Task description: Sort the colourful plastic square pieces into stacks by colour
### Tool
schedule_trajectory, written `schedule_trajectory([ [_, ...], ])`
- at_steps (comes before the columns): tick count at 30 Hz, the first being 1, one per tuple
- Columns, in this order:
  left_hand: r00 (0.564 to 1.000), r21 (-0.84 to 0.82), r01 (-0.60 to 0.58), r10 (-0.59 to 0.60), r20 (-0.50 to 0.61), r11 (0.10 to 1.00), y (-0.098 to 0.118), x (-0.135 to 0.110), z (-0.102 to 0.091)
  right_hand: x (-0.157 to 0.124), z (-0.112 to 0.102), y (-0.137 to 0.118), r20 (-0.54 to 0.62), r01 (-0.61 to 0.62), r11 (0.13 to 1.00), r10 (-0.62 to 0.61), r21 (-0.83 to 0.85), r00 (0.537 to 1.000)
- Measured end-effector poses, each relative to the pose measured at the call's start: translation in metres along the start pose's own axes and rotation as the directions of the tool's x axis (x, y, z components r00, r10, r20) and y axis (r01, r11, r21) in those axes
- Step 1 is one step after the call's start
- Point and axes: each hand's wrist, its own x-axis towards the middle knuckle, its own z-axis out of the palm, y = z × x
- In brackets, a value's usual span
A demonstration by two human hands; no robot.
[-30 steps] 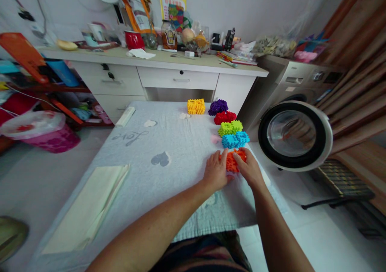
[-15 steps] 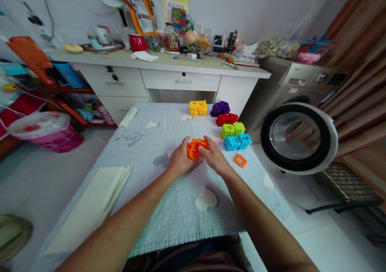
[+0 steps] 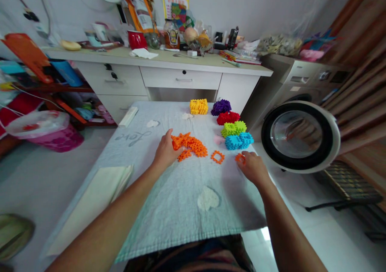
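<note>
Orange square interlocking plastic pieces [image 3: 197,146] lie fanned out in a curved row on the cloth-covered table. My left hand [image 3: 164,151] is closed round the left end of this row, thumb in front and fingers behind. One loose orange piece with an open square centre [image 3: 217,157] lies flat between my hands. Farther right, my right hand [image 3: 253,166] pinches another orange piece [image 3: 240,158] at the table surface, partly covering it. Just beyond that hand sit the blue pieces [image 3: 239,141], stacked together.
Behind the blue stack stand lime green [image 3: 233,128], red [image 3: 228,118], purple [image 3: 221,107] and yellow stacks [image 3: 198,106]. A folded cream cloth [image 3: 90,207] lies at the left, a white bar-shaped object [image 3: 128,117] farther back. An open washer door [image 3: 300,135] is beside the table's right edge.
My hands have parted from around the orange bundle. It now lies spread in a row at my left hand, with one piece loose beside it. My right hand has moved right to the separate orange piece.
</note>
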Motion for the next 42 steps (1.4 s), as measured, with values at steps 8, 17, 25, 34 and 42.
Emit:
schedule_trajectory([
  [8,0.937,0.266,-0.338,0.296,0.184,0.903,0.023,-0.009,0.020,0.001,0.009,-0.030,0.171,0.009,1.000,-0.014,0.026,0.985],
  [17,0.886,0.338,-0.450,0.366,0.284,0.827,0.038,0.003,0.029,0.003,0.007,-0.058,0.090,0.008,0.999,-0.005,-0.032,0.996],
  [25,0.932,0.296,-0.360,0.327,0.156,0.885,0.024,0.023,0.030,0.000,0.006,-0.048,0.161,0.089,0.996,-0.089,0.007,0.983],
  [34,0.974,-0.035,-0.218,0.215,-0.064,0.975,-0.009,0.027,0.012,0.027,0.018,-0.135,-0.041,0.406,0.807,-0.432,0.430,0.901],
  [42,0.947,0.010,-0.134,0.131,-0.292,0.991,-0.017,0.018,0.000,0.052,-0.003,-0.064,-0.495,0.446,0.705,-0.154,0.551,0.855],
])
